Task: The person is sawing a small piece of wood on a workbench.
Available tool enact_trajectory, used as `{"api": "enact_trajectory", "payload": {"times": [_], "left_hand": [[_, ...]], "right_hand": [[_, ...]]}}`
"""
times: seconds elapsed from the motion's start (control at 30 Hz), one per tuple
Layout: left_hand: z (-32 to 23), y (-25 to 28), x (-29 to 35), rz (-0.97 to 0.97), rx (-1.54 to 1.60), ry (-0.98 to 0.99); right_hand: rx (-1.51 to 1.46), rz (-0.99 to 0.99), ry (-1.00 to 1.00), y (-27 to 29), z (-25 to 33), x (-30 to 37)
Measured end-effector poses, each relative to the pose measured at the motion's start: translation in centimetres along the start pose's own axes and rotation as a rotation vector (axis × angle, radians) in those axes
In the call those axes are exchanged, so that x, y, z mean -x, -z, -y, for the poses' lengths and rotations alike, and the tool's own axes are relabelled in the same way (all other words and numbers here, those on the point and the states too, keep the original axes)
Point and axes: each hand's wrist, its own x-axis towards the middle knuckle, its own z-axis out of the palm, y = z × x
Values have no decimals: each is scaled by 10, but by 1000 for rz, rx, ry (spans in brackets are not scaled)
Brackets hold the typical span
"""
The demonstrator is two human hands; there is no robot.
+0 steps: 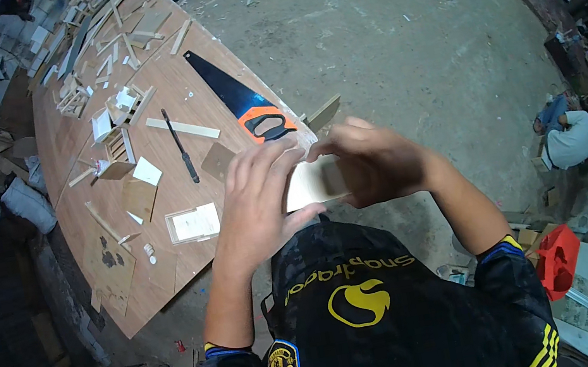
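Between my two hands, close in front of my chest, is a small pale wooden block or box (305, 186). My left hand (254, 190) grips its left side, thumb along the lower edge and fingers over the top. On the right side my right hand (376, 159) is curled round it, partly in shadow. The fingers hide much of the piece, so its full shape does not show. Just beyond the hands lies a handsaw (237, 95) with an orange and black handle, near the table's edge. A shallow pale wooden tray (193, 224) rests left of my left hand.
The wooden table (173, 165) carries a thin black tool (180, 146), a wood strip (183, 127), small slatted wooden assemblies (116, 148) and several offcuts farther back. Concrete floor (393, 32) stretches to the right. A person (571, 138) is low down at far right; a red container (557, 261) stands nearer.
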Motion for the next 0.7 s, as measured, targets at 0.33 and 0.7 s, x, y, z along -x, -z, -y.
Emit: {"api": "enact_trajectory", "payload": {"times": [0.33, 0.7], "left_hand": [[65, -21, -29, 51, 138, 18], [180, -52, -7, -88, 110, 396]], "right_hand": [[-135, -30, -344, -1, -26, -47], [-816, -588, -611, -73, -159, -101]]}}
